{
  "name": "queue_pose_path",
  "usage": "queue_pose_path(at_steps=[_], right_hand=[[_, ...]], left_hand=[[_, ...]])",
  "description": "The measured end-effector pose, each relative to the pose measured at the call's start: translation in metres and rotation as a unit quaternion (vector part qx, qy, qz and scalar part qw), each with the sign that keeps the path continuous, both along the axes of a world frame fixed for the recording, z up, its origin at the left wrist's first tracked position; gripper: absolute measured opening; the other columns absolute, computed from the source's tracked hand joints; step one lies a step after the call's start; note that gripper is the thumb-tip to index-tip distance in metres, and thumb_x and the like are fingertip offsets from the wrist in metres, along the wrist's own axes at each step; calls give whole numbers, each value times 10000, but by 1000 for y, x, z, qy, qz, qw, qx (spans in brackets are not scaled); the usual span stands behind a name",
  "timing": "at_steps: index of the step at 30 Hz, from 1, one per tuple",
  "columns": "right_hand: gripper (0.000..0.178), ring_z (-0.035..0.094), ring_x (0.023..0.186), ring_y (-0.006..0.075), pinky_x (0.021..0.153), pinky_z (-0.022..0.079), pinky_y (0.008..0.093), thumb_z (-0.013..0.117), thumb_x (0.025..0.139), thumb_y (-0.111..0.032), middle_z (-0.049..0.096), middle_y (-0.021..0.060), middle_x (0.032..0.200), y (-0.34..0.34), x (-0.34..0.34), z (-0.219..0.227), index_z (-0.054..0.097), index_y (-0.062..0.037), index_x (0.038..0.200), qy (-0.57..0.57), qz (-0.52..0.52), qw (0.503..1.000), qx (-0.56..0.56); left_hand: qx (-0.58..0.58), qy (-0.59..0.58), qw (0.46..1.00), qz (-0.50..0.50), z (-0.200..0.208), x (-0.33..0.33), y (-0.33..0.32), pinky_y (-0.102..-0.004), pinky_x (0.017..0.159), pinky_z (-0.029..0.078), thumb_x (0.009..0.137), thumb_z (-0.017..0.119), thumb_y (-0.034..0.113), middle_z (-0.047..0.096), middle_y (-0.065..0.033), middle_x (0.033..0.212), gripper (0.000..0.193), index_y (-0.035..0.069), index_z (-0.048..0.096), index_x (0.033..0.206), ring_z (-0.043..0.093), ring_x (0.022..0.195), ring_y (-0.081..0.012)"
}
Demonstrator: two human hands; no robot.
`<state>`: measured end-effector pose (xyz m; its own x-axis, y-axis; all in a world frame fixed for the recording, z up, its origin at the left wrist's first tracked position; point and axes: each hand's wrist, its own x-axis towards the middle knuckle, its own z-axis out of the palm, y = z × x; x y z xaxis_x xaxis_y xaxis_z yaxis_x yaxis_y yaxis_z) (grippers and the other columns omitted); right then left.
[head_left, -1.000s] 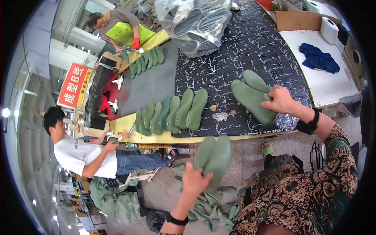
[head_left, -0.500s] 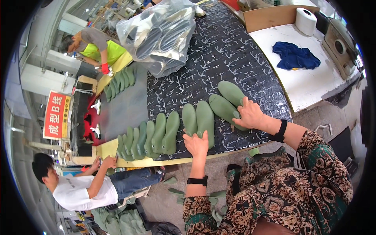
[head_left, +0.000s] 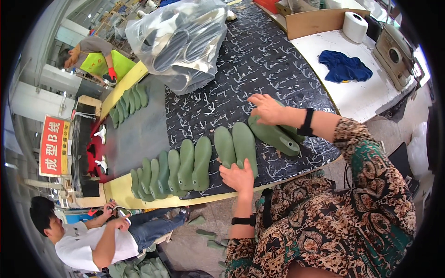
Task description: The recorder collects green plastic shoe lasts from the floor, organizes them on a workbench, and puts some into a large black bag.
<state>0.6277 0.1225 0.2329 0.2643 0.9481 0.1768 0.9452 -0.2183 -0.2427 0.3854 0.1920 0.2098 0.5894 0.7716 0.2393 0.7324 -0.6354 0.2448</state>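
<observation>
Along the near edge of a dark, patterned table (head_left: 278,65), a person's two bare hands work over green foot-shaped pieces. The left hand (head_left: 237,178) has its fingers at the near ends of a side-by-side pair (head_left: 243,143); whether its grip closes on them cannot be told. To its right, the right hand (head_left: 269,110), its grip open with fingers spread, is over the far end of a second, overlapping pair (head_left: 273,137), partly hidden by the hand and forearm. Left of the first pair runs a close-set row of similar pieces (head_left: 186,162). Farther back sits a bulging clear plastic bag (head_left: 178,46). On a white surface (head_left: 320,88) at right lies a crumpled navy cloth (head_left: 345,66). At lower left is a co-worker in a white shirt (head_left: 83,245).
</observation>
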Motion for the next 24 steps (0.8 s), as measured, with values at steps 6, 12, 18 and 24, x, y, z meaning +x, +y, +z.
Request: queue_pose_path(at_steps=[6, 12, 18, 24], right_hand=[[87, 323, 1252, 282, 906, 346, 432, 619, 672, -161, 441, 99, 1277, 50, -5, -38, 664, -101, 716, -23, 71, 994, -74], [81, 473, 1148, 264, 865, 425, 339, 572, 749, -69, 590, 125, 1091, 43, -5, 67, 612, -12, 707, 498, 68, 863, -41], [434, 584, 849, 341, 754, 473, 404, 440, 892, -394, 606, 183, 871, -45, -89, 80, 579, -11, 744, 291, 291, 874, -260], [331, 582, 839, 346, 707, 465, 420, 551, 822, -358, 609, 144, 901, -107, -97, 51, 609, -34, 855, 277, 235, 922, -137]], left_hand=[[-32, 3, 998, 49, 11, -4, -3, -470, 707, 411, 664, 676, 414, 438, -188, 1025, 434, -14, 638, 726, 467, 890, -364], [-15, -16, 998, 53, 0, -12, 6, -479, 704, 406, 642, 694, 387, 440, -202, 1020, 433, -33, 640, 732, 458, 896, -378], [-5, -11, 998, 57, 2, 5, 11, -473, 744, 404, 665, 668, 430, 451, -178, 1024, 460, -24, 641, 737, 461, 927, -356], [33, 13, 998, 45, 3, -1, 5, -454, 757, 386, 676, 629, 483, 457, -202, 1037, 498, -8, 641, 758, 458, 916, -367]])
